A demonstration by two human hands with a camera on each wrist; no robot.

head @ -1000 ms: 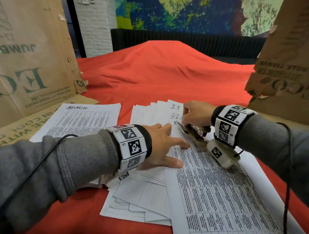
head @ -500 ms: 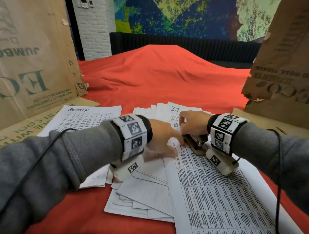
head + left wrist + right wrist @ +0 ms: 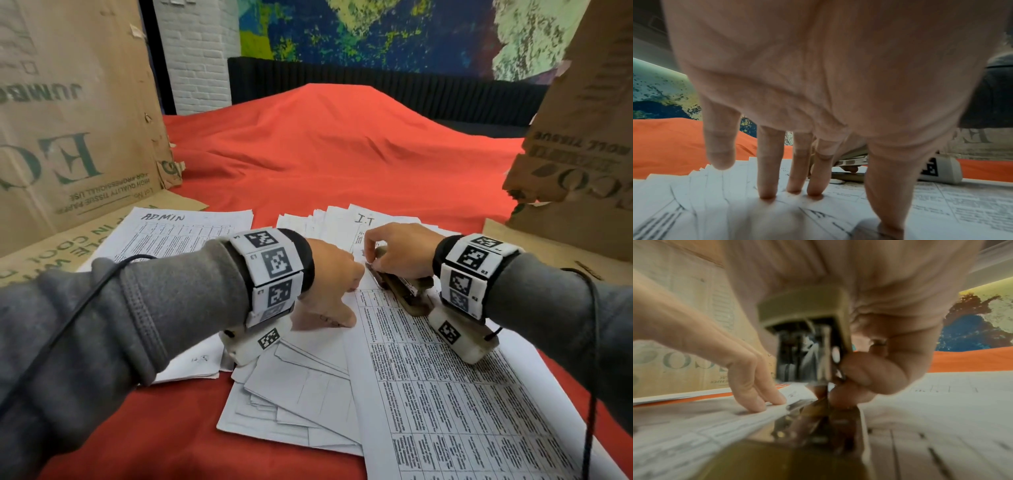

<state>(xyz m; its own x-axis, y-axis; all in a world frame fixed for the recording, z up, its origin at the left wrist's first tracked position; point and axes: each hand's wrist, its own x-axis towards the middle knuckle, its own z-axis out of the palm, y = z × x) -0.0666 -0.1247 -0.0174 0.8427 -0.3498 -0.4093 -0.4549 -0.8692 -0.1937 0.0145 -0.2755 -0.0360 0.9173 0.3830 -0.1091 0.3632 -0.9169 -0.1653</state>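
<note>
A long printed sheet [image 3: 445, 394] lies on top of a fanned pile of papers [image 3: 308, 387] on the red cloth. My left hand [image 3: 334, 291] presses the papers down with straight fingers [image 3: 767, 178] near the sheet's top left corner. My right hand [image 3: 387, 253] grips a worn olive stapler [image 3: 407, 291] from above. The stapler's mouth sits over that same corner. In the right wrist view the stapler [image 3: 805, 308] fills the centre, with the left fingertips [image 3: 756, 402] on the paper just beside it.
A stack headed ADMIN [image 3: 178, 233] lies at the left, and sheets headed I.T [image 3: 363, 219] fan out behind my hands. Cardboard boxes stand at the left [image 3: 68, 137] and right [image 3: 582, 154]. The red cloth [image 3: 325, 154] rises into a hump further back.
My right hand has brought the stapler down from a raised, tilted pose onto the sheet's corner. My left hand has shifted towards the stapler and now presses with its fingertips.
</note>
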